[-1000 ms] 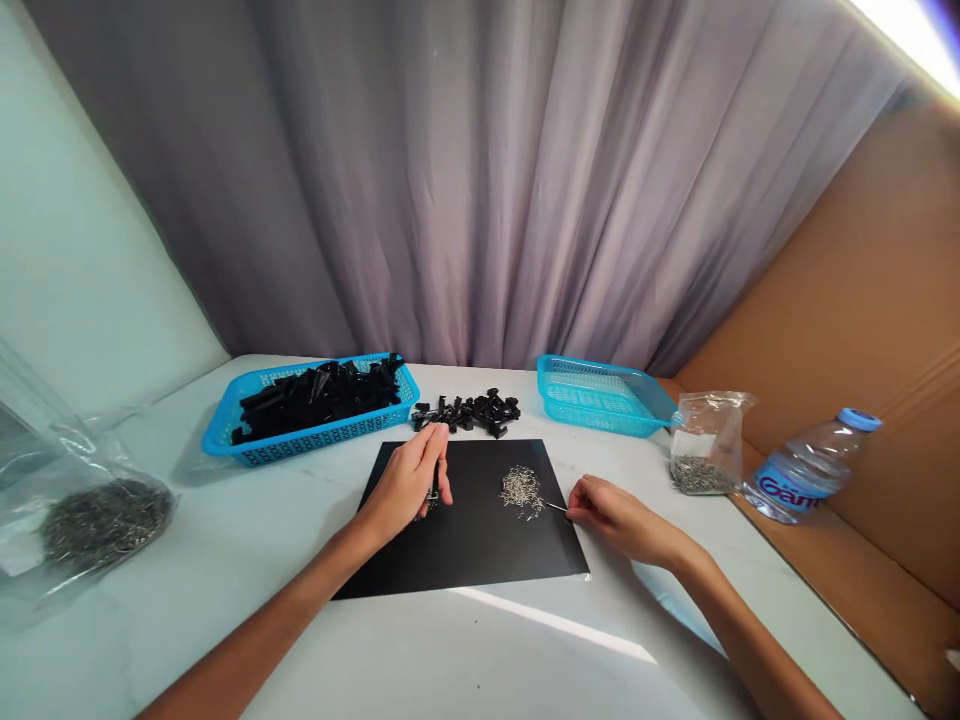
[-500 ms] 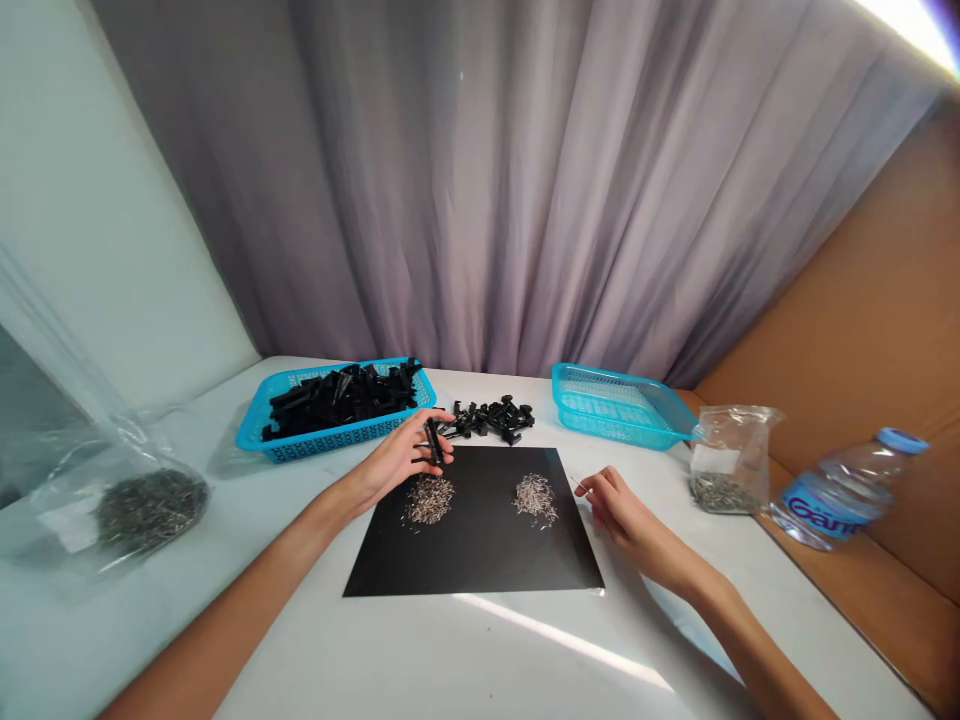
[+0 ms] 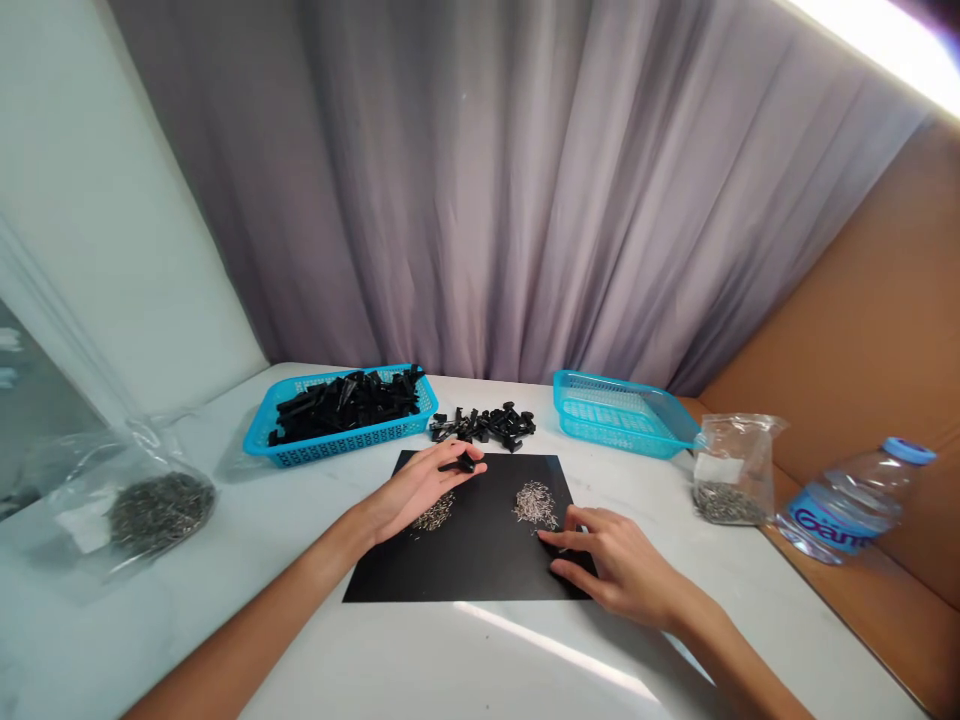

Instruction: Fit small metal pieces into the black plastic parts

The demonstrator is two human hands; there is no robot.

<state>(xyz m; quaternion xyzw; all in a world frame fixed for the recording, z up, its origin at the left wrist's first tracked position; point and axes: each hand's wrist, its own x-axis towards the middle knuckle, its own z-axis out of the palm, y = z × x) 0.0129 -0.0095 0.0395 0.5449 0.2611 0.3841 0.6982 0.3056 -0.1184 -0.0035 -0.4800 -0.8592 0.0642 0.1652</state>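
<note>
My left hand [image 3: 420,488] pinches a small black plastic piece [image 3: 466,462] over the upper part of a black sheet [image 3: 480,570]. Partly behind that hand lies a pile of small brassy metal pins [image 3: 433,514]. My right hand [image 3: 626,562] hovers at the sheet's right side with fingers apart. Its index fingertip is at the lower edge of a second, silvery pile of small pins [image 3: 534,502]. A faint light speck shows by its fingers, too small to make out.
A blue basket [image 3: 360,438] full of black plastic parts stands back left, with loose black parts [image 3: 506,425] beside it. A second blue basket [image 3: 630,440] is back right. Bags of metal pieces lie left [image 3: 161,515] and right [image 3: 731,490], near a water bottle [image 3: 847,505].
My left hand has moved right with the black piece and turned it. My right hand has come left and nearer to the silvery pile, its fingers spreading; the thin pin-like thing in it no longer shows clearly.
</note>
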